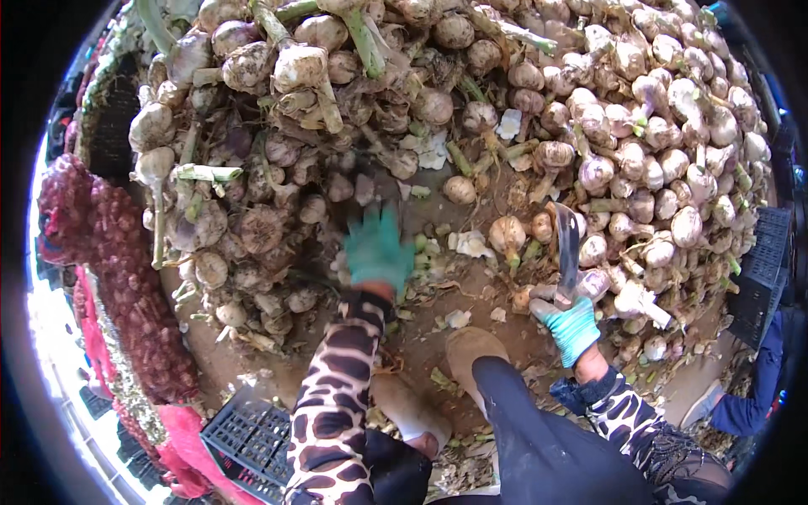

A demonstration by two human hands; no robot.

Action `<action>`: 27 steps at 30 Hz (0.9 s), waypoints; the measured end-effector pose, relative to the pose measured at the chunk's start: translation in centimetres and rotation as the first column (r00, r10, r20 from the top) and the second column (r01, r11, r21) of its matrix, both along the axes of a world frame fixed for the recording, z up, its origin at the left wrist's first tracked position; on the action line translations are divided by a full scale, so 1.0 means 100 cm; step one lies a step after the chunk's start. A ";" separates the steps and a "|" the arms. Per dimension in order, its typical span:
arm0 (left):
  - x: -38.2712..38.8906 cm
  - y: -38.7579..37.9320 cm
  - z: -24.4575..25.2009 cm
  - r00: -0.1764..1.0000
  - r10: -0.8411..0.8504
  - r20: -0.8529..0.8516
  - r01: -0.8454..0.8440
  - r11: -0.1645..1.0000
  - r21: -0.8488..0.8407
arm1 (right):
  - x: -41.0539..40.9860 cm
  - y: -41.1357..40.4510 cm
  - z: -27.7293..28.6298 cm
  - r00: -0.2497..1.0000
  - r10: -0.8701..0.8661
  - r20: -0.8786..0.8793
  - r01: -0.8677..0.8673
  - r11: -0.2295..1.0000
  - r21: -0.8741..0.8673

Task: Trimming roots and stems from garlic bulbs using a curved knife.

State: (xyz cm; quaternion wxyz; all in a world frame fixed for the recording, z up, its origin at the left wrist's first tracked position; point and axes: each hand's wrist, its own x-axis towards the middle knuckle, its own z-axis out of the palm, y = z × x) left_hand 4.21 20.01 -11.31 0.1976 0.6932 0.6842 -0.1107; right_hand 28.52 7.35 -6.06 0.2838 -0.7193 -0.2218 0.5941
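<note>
My left hand (379,249), in a green work glove, reaches over the near side of the garlic heap, blurred by motion. Its fingers look spread; no garlic shows in it, though the palm side is hidden. Dirty garlic bulbs with stems (262,228) lie just left of it. On the right, my right hand (568,319), gloved in teal with grey fingers, grips a knife with a curved blade (567,243). The blade points up and away from me, close beside cleaner bulbs with short-cut stems (631,208).
Cut stem pieces (429,252) and papery skins litter the dirt floor (423,344) between my feet. Red mesh sacks (136,290) lie at left near a black plastic crate (249,435). More black crates (760,278) stand at right, with another person's leg (751,391) below them.
</note>
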 end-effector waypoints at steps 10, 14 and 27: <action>-0.102 -0.179 0.062 0.979 -0.164 -0.122 0.084 0.865 -0.494 | -0.017 -0.027 0.000 0.981 0.192 0.004 -0.192 0.980 0.061; -0.058 -0.116 0.060 0.971 -0.239 -0.007 0.229 0.938 -0.259 | -0.024 -0.035 0.005 0.993 0.097 -0.060 -0.097 0.995 -0.002; -0.102 -0.179 0.017 0.983 -0.161 -0.091 0.121 0.933 -0.338 | 0.001 -0.059 0.013 0.981 0.056 0.186 -0.061 0.998 0.019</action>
